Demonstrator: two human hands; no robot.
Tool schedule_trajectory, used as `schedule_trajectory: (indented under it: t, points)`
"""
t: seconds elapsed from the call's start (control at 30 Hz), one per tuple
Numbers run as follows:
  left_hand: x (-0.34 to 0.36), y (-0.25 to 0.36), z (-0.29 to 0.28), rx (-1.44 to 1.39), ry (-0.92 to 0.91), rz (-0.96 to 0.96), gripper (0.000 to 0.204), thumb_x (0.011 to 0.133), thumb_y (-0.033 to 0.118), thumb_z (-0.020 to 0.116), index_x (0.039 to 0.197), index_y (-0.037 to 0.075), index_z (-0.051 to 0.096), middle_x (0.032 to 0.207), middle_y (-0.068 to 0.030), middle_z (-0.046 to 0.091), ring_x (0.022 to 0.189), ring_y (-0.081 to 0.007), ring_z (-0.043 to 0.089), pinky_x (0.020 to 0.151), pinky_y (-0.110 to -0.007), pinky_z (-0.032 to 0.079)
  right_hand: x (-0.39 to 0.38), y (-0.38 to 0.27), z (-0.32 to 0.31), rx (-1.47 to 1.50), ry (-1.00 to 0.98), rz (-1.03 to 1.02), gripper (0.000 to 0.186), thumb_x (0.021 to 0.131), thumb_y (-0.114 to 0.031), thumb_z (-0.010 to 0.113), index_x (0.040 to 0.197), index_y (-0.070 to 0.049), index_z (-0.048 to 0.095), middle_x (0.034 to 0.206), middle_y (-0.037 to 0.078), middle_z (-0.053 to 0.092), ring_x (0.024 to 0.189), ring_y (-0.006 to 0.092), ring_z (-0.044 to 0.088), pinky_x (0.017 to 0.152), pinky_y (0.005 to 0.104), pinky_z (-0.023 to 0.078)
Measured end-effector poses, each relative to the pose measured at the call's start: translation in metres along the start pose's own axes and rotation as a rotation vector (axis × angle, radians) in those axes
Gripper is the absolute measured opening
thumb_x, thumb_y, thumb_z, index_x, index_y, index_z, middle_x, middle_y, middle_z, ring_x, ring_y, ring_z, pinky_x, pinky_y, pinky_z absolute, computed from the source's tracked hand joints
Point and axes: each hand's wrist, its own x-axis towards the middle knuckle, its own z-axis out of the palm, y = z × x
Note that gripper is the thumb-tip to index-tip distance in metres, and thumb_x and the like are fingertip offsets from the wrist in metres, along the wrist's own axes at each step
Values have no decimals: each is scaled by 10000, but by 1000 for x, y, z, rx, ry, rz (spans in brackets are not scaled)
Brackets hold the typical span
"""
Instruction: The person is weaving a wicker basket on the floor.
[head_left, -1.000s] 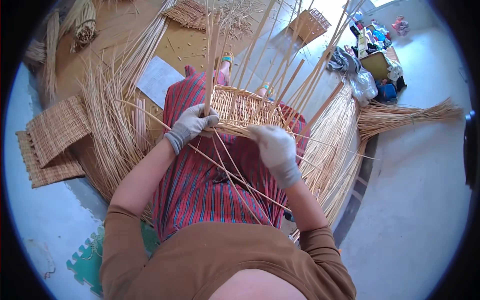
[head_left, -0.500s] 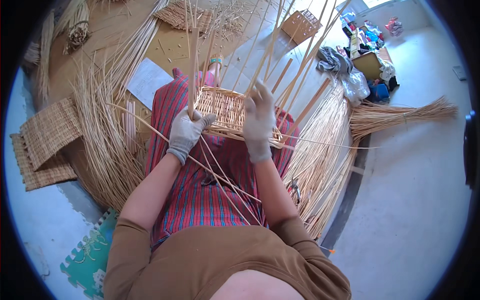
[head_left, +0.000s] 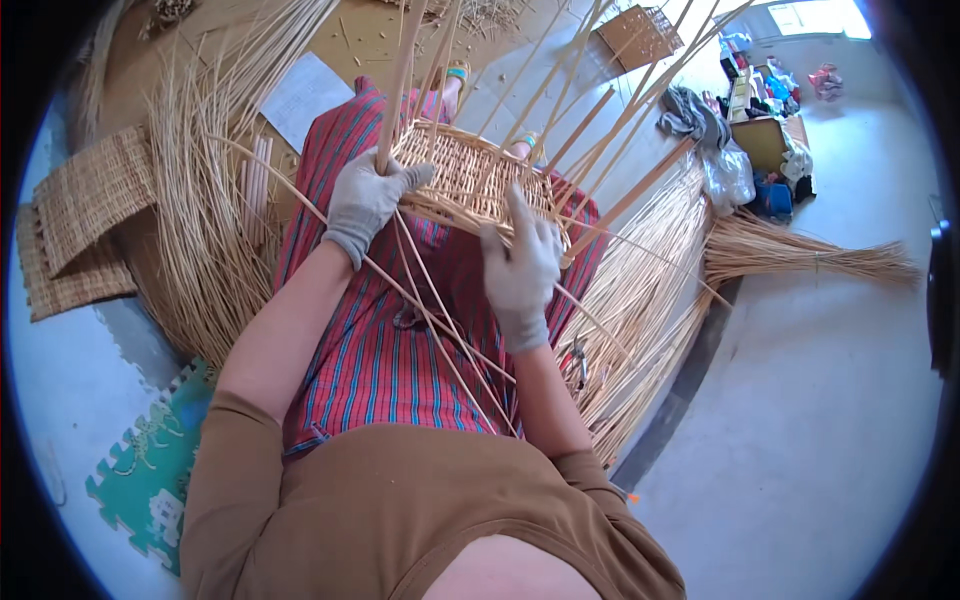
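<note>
A partly woven wicker basket [head_left: 462,168], with a woven base and long upright stakes, rests across my lap on red striped cloth [head_left: 400,385]. My left hand [head_left: 362,203], in a pale work glove, is closed on the basket's left corner, at the foot of a thick flat stake [head_left: 402,85]. At the near right edge is my right hand [head_left: 524,272], also gloved, its fingers apart and the index finger stretched up over the rim. I see no cane gripped in it. Loose weaving canes [head_left: 440,325] hang from the near side across my lap.
Long cane bundles lie to the left [head_left: 205,220] and right [head_left: 640,280], with a tied bundle [head_left: 810,252] farther right. Woven panels [head_left: 95,195] and a green foam mat [head_left: 150,465] are at left. Pliers [head_left: 575,362] lie by my right forearm; a paper sheet [head_left: 305,100] lies beyond.
My right hand has come down from among the stakes to the near right rim, its fingers now spread. The basket tilts slightly differently; my left hand keeps its hold. The whole view has shifted.
</note>
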Motion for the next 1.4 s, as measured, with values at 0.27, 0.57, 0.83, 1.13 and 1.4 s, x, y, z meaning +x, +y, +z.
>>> schedule_trajectory:
  t: [0.27,0.57,0.83,1.13,1.4]
  points:
    - [-25,10,-9,453,154,306,494,819,450,874,1010,51,654,1014,-111,670,839,-217,674,710,-343,574,38,2,-1,-25,-511,18,797,855,-293,777,1580,-235,451,894,176,699,852,389,684,748,490,538]
    - [-41,1,33,1239,-50,1076,470,894,263,663,1359,212,619,1266,-42,640,1246,-255,606,1148,-529,376,141,-19,20,-109,-169,-150,354,1022,-348,537,902,-83,740,824,199,723,786,405,721,704,504,572]
    - [-42,9,25,909,-230,919,339,885,147,651,1216,189,714,1109,-16,711,1075,-215,680,977,-422,455,154,-19,60,69,-23,25,237,955,-273,642,952,-59,745,883,182,752,826,382,744,722,458,583]
    - [-38,20,23,856,-286,927,487,806,205,761,1289,211,706,1090,-31,653,993,-264,660,884,-416,484,-51,26,-32,878,57,571,231,1103,-221,550,1182,-17,623,945,123,718,793,167,705,664,279,580]
    - [-39,4,21,838,-283,927,615,832,142,721,1432,214,607,1143,-44,662,1130,-258,654,1000,-453,476,-36,3,-46,1194,-555,1000,402,1079,-375,591,1171,13,647,946,118,730,818,192,724,718,308,605]
